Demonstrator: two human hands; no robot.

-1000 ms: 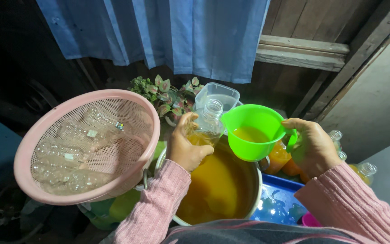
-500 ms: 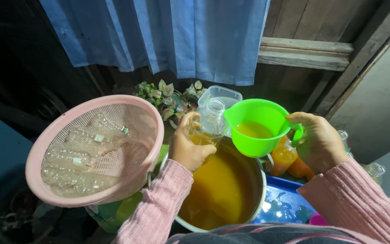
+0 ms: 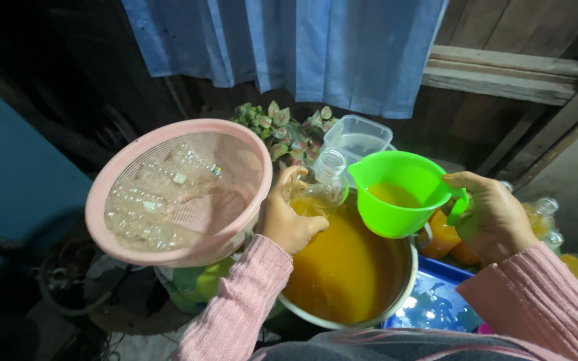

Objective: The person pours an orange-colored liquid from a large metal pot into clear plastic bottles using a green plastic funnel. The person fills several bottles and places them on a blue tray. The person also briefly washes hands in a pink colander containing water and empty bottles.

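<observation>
At frame centre our left hand [image 3: 289,217] grips 1 part-filled bottle [image 3: 322,187]; our right hand [image 3: 496,217] clasps the green jug [image 3: 396,194], juice remaining.

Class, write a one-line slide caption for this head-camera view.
Left hand holds a clear bottle over a pot of orange liquid; right hand brings a green jug alongside.

Packages shown: a small clear plastic bottle [image 3: 320,189] was held over the pot; more clear bottles [image 3: 162,200], some with pale labels, lay in the pink basket [image 3: 235,244]; filled orange bottles [image 3: 570,257] stood at right; a clear tub [image 3: 356,137] sat behind.
</observation>
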